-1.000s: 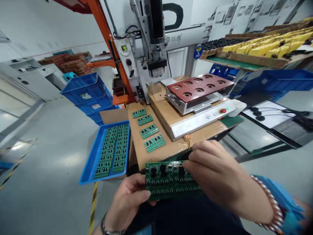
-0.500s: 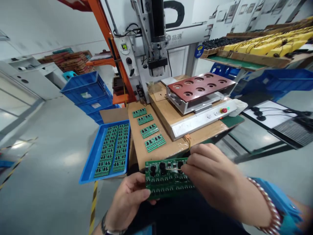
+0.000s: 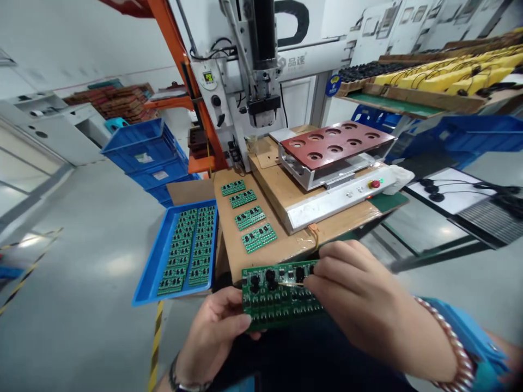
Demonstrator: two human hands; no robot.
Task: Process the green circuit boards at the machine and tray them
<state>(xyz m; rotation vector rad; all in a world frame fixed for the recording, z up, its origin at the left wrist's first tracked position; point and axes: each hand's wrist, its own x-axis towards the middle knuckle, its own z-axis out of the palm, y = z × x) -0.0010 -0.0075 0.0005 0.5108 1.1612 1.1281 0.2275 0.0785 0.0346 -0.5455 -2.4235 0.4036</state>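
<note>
My left hand (image 3: 214,332) grips the lower left edge of a green circuit board panel (image 3: 272,299) held in front of me. The panel carries rows of small black parts. My right hand (image 3: 359,299) rests over the panel's right half, its fingertips pinching a thin pale sliver at the panel's upper row. The right part of the panel is hidden under that hand. A beaded bracelet (image 3: 455,348) circles my right wrist.
Several small green boards (image 3: 249,218) lie in a column on a cardboard sheet (image 3: 232,250). A blue tray (image 3: 147,280) with more boards sits to the left. Behind stand a machine head (image 3: 263,106), a red holed fixture (image 3: 337,142), stacked blue bins (image 3: 143,152) and yellow parts on a shelf (image 3: 445,76).
The panel has risen slightly in my hands. My right fingertips shifted a little left along the upper row. The surroundings are unchanged.
</note>
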